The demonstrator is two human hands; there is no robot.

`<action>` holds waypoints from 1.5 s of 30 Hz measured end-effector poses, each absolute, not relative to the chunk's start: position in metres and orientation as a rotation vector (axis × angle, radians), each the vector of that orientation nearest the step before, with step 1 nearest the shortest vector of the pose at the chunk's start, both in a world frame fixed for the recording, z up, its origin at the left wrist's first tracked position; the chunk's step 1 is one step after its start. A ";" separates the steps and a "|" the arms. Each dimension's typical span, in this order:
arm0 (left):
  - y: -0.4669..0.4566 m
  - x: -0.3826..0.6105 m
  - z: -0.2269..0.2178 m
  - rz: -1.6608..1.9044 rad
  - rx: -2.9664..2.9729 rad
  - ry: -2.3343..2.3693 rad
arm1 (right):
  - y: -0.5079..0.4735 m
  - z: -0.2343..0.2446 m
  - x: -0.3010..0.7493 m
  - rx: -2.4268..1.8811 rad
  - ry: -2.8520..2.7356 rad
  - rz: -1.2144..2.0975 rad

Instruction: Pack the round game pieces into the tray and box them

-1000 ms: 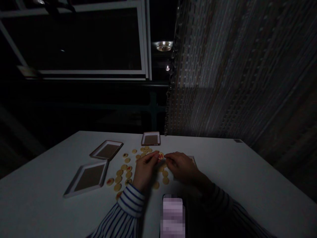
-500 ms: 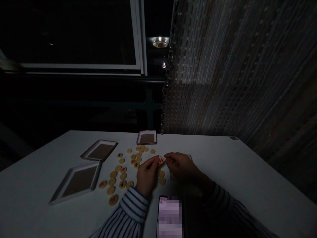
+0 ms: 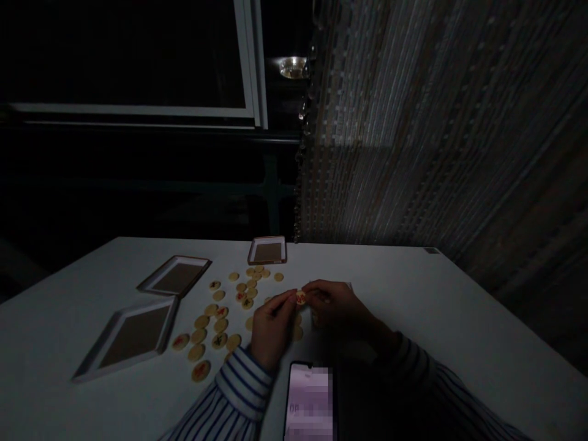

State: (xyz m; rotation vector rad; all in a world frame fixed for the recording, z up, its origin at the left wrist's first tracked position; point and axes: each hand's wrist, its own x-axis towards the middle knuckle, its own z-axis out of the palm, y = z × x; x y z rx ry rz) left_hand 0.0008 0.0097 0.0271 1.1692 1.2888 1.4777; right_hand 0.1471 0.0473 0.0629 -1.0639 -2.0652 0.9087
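Between my two hands, above the white table [image 3: 413,331], is a round Chinese chess piece [image 3: 300,297] with a red character facing me. My left hand [image 3: 272,327] pinches its left edge between thumb and fingertips. The fingers of my right hand [image 3: 334,305] are curled, with the tips closed on its right edge. More wooden chess pieces [image 3: 198,335] lie loosely to the left, some showing red or black characters and others blank side up. A few pieces sit partly hidden behind my left hand. Beneath my right hand, a pale flat thing is mostly covered.
Two shallow box halves [image 3: 178,259] [image 3: 120,372] lie open at the left. A smaller box part [image 3: 267,262] stands at the table's back edge. A lit phone [image 3: 309,401] lies in front of me. Behind the table hangs a string curtain [image 3: 390,135], beside a dark window [image 3: 124,55].
My right fingertips have closed in on the chess piece, which my left hand held alone before. The view has shifted slightly, so the table things appear a little further left.
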 end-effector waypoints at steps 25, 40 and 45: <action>0.006 -0.001 0.030 1.393 1.149 1.310 | 0.051 0.063 0.154 -0.997 -2.276 0.810; 0.006 0.002 0.030 1.474 0.847 1.114 | 0.051 0.058 0.154 -1.030 -2.101 0.939; 0.006 0.003 0.029 1.463 0.861 1.115 | 0.050 0.058 0.153 -1.026 -2.073 1.012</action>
